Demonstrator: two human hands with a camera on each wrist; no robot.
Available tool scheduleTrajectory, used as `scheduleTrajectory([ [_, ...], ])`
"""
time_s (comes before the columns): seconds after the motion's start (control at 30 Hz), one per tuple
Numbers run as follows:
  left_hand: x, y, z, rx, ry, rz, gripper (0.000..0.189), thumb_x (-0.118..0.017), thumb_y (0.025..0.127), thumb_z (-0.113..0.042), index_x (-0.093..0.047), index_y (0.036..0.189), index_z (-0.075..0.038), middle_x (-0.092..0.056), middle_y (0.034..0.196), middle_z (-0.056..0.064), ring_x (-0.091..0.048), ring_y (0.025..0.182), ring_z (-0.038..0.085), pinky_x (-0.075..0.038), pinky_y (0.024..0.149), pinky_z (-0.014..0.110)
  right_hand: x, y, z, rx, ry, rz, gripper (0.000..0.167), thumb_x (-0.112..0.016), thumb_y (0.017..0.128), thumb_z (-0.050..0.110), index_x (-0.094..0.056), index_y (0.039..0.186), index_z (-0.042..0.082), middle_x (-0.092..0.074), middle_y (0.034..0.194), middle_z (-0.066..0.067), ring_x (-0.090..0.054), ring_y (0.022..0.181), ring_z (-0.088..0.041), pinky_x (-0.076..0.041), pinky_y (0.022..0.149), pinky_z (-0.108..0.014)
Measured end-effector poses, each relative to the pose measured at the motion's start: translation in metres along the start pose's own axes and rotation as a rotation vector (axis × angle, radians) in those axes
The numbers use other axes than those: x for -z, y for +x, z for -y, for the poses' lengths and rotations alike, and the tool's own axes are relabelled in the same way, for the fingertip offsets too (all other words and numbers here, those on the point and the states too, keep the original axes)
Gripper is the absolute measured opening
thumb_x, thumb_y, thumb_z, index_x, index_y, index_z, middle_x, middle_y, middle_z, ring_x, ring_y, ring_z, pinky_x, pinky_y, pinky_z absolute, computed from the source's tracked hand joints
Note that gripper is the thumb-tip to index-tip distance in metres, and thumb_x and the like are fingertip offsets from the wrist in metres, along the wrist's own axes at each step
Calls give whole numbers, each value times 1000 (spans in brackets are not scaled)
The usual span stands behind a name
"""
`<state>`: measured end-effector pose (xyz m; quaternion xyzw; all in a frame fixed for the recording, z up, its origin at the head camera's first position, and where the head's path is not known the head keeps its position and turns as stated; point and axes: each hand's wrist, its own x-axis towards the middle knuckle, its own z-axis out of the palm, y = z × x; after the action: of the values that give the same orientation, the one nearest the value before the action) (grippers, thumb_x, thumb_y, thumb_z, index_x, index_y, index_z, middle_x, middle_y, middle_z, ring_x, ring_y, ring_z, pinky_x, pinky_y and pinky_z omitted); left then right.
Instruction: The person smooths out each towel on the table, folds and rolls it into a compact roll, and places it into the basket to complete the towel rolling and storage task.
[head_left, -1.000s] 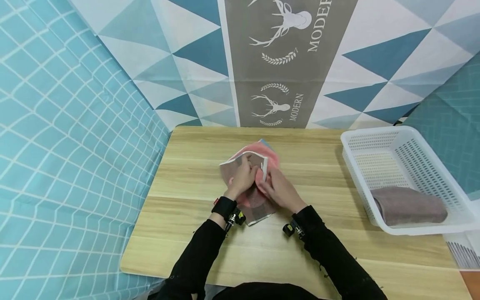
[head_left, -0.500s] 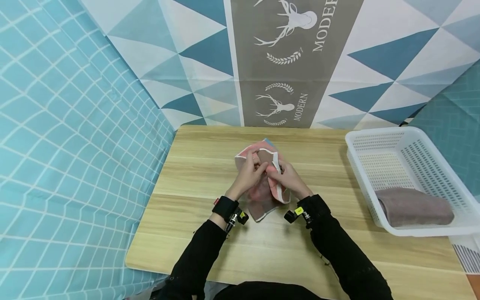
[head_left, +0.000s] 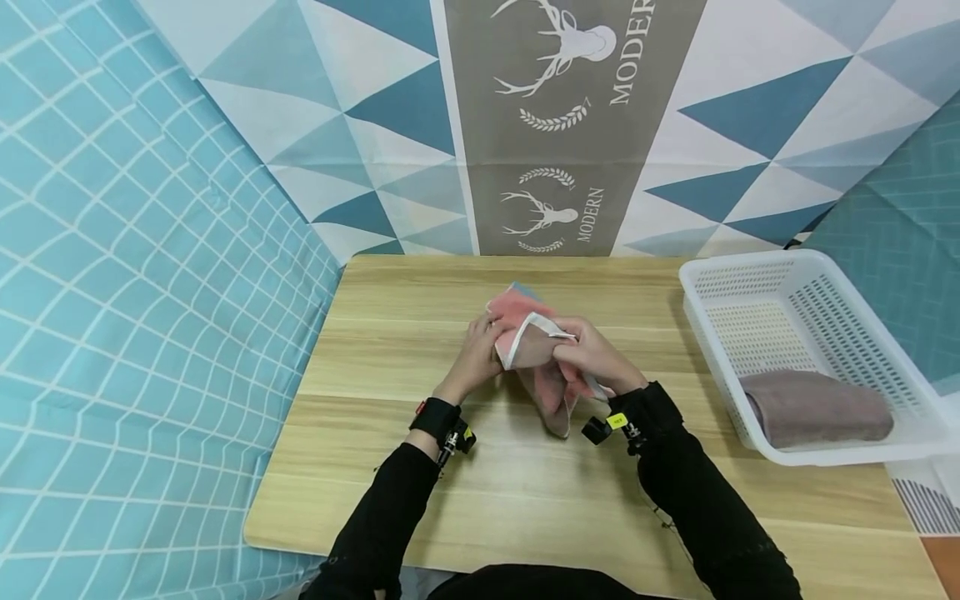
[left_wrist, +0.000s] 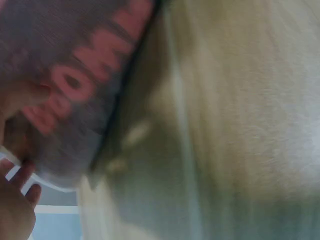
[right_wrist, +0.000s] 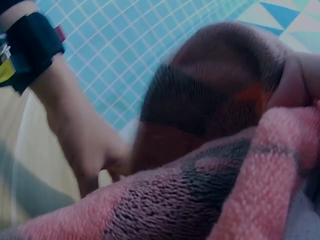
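Observation:
A small pink and grey-brown towel (head_left: 534,346) with a white hem is bunched between both hands above the middle of the table. On its left side, my left hand (head_left: 475,357) grips the cloth near a turned-up hem. My right hand (head_left: 597,357) pinches the hem on the right, and a loose corner hangs below. Pink block letters show on the towel (left_wrist: 75,82) in the blurred left wrist view. Soft folds of the towel (right_wrist: 165,200) fill the front of the right wrist view, with my left hand (right_wrist: 87,145) beyond them.
To the right on the wooden table (head_left: 360,483) stands a white plastic basket (head_left: 701,333) holding a rolled grey-brown towel (head_left: 821,408). A blue checked cloth (head_left: 150,333) hangs along the left side, and a patterned cloth (head_left: 405,125) covers the back.
Both hands have moved apart, stretching the white hem between them. The towel's upper part has turned and its lower corner has swung right. The basket stays put.

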<state>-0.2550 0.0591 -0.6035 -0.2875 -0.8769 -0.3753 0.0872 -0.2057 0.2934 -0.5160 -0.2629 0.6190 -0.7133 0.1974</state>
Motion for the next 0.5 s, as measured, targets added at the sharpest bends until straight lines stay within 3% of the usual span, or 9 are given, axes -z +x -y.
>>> scheduleTrajectory([
  [0.03,0,-5,3,50,91,37,52,-83,69,-3,-64,117,-8,-48,141,20,-40,130,39,-34,106,55,0,-1,3,34,-13,3,30,-42,86,-8,-64,102,4,-49,49,0,-41,33,-12,-34,35,-28],
  [0.13,1,-9,11,129,187,91,32,-76,75,1,-72,105,-10,-52,142,17,-37,134,40,-30,106,60,3,-3,9,127,-43,-7,30,-42,84,-8,-63,100,7,-54,67,3,-45,53,-11,-38,54,-24],
  [0.23,7,-13,20,186,256,125,32,-72,78,4,-74,107,-10,-60,136,13,-37,138,39,-27,107,62,8,-4,14,164,-103,-75,24,-45,89,-6,-61,101,7,-54,80,1,-45,68,-14,-38,66,-26],
  [0.37,19,-17,30,263,272,133,20,-72,87,-7,-72,107,-6,-68,124,11,-39,140,37,-25,110,64,18,-5,18,93,-205,-275,7,-59,97,7,-61,103,10,-53,81,2,-48,73,-12,-41,66,-24],
  [0.5,33,-19,40,321,235,60,17,-73,91,-24,-69,95,-8,-72,110,9,-42,140,35,-21,112,64,31,-7,17,91,-188,-523,8,-65,97,17,-66,105,16,-62,85,7,-58,79,-7,-49,68,-19],
])
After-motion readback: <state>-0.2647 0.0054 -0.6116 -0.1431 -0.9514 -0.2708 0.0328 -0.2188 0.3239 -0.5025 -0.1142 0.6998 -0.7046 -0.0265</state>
